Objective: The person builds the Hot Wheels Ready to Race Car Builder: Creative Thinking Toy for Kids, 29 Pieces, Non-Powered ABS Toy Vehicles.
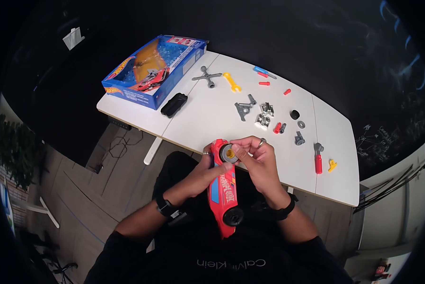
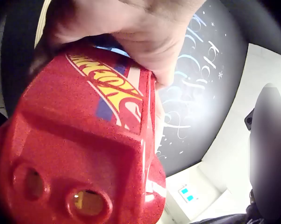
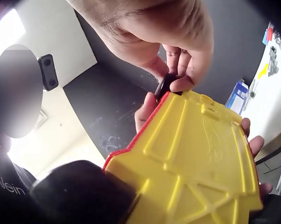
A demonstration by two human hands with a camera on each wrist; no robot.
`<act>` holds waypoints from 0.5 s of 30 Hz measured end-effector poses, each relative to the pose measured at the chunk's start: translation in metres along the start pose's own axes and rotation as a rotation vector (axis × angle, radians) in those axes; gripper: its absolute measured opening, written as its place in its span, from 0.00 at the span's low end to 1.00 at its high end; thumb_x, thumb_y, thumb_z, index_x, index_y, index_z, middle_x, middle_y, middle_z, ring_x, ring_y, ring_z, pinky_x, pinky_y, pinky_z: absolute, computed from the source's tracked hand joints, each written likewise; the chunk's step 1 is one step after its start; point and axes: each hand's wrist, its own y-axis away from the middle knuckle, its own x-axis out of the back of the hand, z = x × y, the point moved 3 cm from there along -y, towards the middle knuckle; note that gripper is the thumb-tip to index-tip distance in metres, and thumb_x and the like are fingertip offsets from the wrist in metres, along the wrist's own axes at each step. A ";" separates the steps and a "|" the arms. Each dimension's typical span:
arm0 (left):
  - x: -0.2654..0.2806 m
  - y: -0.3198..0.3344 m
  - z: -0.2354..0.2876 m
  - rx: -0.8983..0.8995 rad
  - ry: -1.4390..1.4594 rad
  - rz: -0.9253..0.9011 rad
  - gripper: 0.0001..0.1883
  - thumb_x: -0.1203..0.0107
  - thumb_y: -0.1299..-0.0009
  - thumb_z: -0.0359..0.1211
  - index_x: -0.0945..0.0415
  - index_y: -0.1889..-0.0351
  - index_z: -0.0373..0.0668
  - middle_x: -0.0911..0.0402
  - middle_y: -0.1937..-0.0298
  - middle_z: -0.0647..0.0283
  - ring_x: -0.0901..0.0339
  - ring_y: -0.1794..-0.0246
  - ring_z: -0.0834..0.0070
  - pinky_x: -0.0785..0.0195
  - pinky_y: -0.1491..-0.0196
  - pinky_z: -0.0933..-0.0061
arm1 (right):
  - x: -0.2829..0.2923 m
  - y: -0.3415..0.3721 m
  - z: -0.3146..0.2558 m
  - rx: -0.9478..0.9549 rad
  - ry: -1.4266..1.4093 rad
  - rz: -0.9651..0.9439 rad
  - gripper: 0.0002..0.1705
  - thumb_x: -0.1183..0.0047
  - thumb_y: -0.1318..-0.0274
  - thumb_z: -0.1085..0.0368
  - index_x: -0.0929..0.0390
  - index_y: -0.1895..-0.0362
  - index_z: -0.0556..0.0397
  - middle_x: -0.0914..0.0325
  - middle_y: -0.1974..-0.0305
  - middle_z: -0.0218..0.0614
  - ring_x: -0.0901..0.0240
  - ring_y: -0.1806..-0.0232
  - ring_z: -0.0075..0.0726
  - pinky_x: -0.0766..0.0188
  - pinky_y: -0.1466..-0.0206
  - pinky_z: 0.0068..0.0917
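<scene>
A red toy car with a blue window and lettering on its side is held over the lap, at the table's front edge. My left hand grips its body near the upper end, the thumb beside the wheel there. With thumb and fingers, my right hand pinches that dark wheel, whose centre shows yellow from the head. A black wheel sits at the car's lower end. Its yellow underside faces the right wrist camera; the left wrist view shows the red body with two round holes.
On the white table stand a blue toy box and a black tray. Beyond lie a grey cross wrench, yellow wrench, blue screwdriver, silver engine parts, a black cap and a red-handled tool.
</scene>
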 end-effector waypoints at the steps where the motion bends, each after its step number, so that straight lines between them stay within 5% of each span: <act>1: -0.002 0.000 0.001 0.000 -0.002 0.001 0.40 0.42 0.21 0.49 0.50 0.23 0.36 0.31 0.32 0.53 0.30 0.31 0.71 0.32 0.30 0.64 | 0.000 0.000 0.002 0.010 0.033 0.021 0.11 0.39 0.29 0.67 0.18 0.52 0.65 0.13 0.62 0.38 0.17 0.61 0.23 0.20 0.57 0.21; 4: -0.002 -0.001 -0.002 -0.039 0.059 -0.023 0.40 0.42 0.22 0.48 0.51 0.24 0.37 0.30 0.33 0.54 0.29 0.32 0.70 0.33 0.30 0.64 | -0.003 0.000 0.001 0.055 0.015 0.032 0.11 0.37 0.30 0.66 0.18 0.54 0.63 0.13 0.64 0.37 0.18 0.63 0.21 0.22 0.61 0.19; 6: 0.005 -0.005 -0.012 -0.031 0.110 -0.040 0.41 0.43 0.23 0.53 0.47 0.22 0.39 0.31 0.31 0.54 0.26 0.33 0.65 0.26 0.35 0.55 | -0.005 0.000 -0.001 0.063 0.011 0.040 0.10 0.37 0.30 0.66 0.19 0.56 0.62 0.13 0.65 0.37 0.19 0.64 0.20 0.24 0.63 0.19; 15: 0.006 -0.005 0.002 0.043 0.163 -0.080 0.35 0.48 0.24 0.48 0.43 0.25 0.39 0.29 0.34 0.53 0.25 0.36 0.68 0.26 0.35 0.58 | -0.009 -0.003 0.003 0.015 -0.025 0.047 0.13 0.36 0.31 0.63 0.24 0.66 0.56 0.17 0.71 0.31 0.27 0.72 0.15 0.30 0.69 0.16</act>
